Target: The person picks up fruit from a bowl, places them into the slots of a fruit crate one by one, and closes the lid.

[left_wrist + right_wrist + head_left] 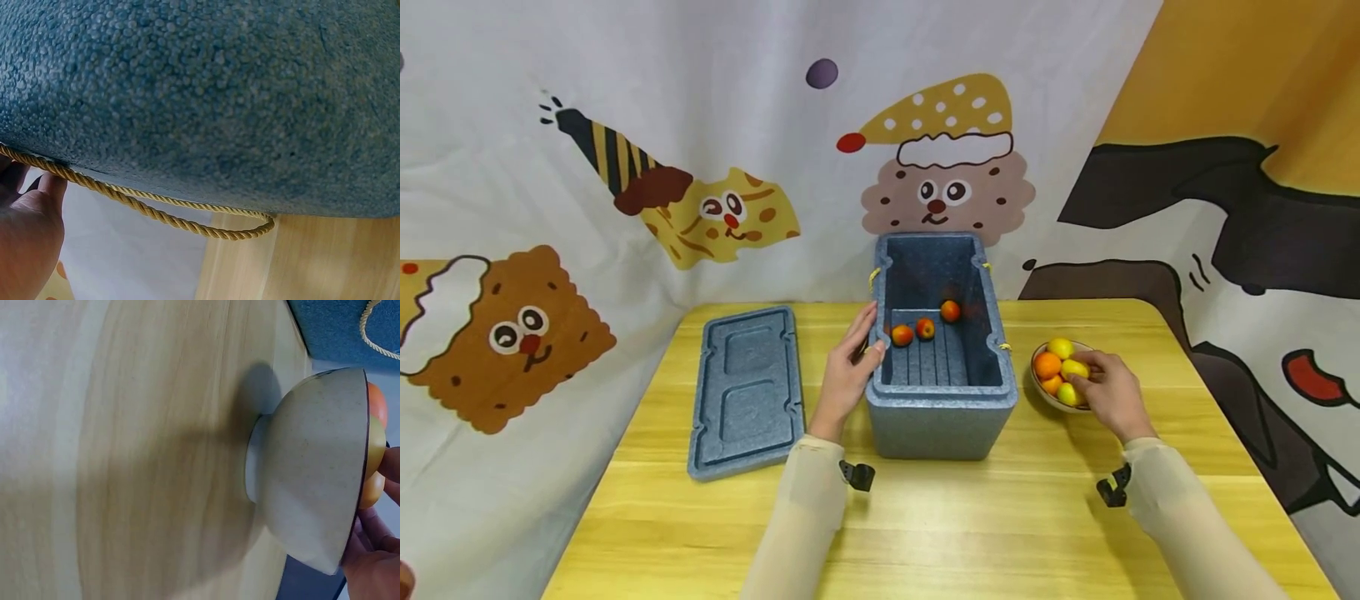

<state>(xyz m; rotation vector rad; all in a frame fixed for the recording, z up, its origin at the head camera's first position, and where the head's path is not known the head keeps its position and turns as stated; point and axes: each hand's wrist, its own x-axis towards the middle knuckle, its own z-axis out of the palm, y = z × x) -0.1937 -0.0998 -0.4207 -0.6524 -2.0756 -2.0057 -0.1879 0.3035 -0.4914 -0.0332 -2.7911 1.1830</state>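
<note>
On the right side of the light wooden table (925, 525), the person's right hand (1112, 392) is reaching over a round, pale bowl with a dark rim (312, 456), its thumb and fingers bending in and pinching a smooth, oval yellow fruit (1074, 369). That oval fruit is sitting at the bowl's top, among a rounded yellow fruit (1061, 348), a yellow-green fruit (1069, 394) and two round orange fruits (1047, 365). In the right wrist view, part of this hand is showing just beside the bowl's rim.

At the centre, the left hand (847, 371) is resting against the left wall of a deep, speckled blue-grey foam box (936, 429); its fingers are lying fairly straight along the outside, its thumb touching the rim. A twisted golden rope handle (169, 219) is hanging along that wall, passing just beside the fingers. Three small red-orange fruits (925, 328) are lying apart on the box's ridged floor. Left of the box, a flat, rectangular blue-grey foam lid (748, 392) is lying on the table.
</note>
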